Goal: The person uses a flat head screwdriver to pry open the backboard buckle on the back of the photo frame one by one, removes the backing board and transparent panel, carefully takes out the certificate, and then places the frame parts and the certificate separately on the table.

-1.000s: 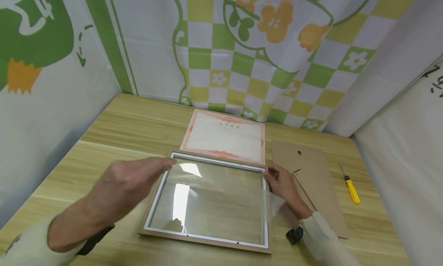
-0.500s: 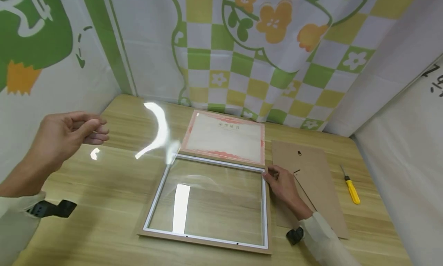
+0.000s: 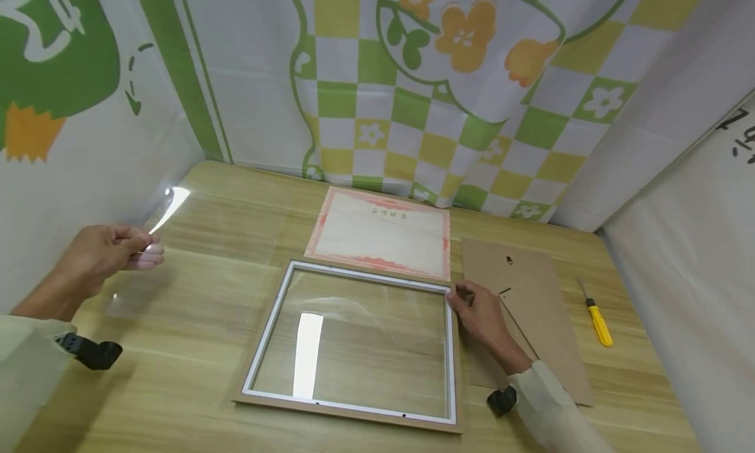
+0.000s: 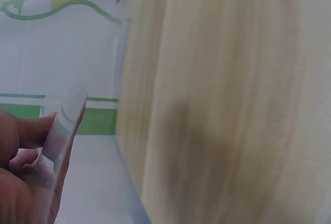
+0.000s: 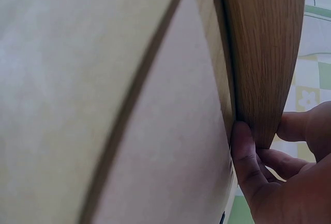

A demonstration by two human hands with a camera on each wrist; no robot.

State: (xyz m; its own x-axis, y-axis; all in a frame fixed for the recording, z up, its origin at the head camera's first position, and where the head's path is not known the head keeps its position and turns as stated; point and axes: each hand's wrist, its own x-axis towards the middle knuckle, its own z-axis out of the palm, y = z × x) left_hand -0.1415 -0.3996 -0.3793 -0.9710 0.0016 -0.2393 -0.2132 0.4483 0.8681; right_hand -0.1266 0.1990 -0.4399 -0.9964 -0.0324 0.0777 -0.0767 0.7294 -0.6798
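My left hand, over the left part of the table, pinches a clear plastic sheet between thumb and fingers. The see-through sheet shows mostly by its faint edges and a bright glint. In the left wrist view, the thumb presses the sheet's edge against the fingers. A wooden picture frame with a white inner lip lies on the table, a light reflection showing inside it. My right hand grips its upper right corner. The right wrist view shows thumb and fingers around the frame's wooden side.
Behind the frame lies a certificate with a pink border. A brown backing board lies to the right, partly under my right forearm. Farther right is a yellow-handled screwdriver. A patterned curtain hangs along the table's back edge.
My left hand has moved from over the frame's left edge out to the left, drawing the clear sheet off the frame, then slightly lower. My right hand has stayed at the frame's corner.
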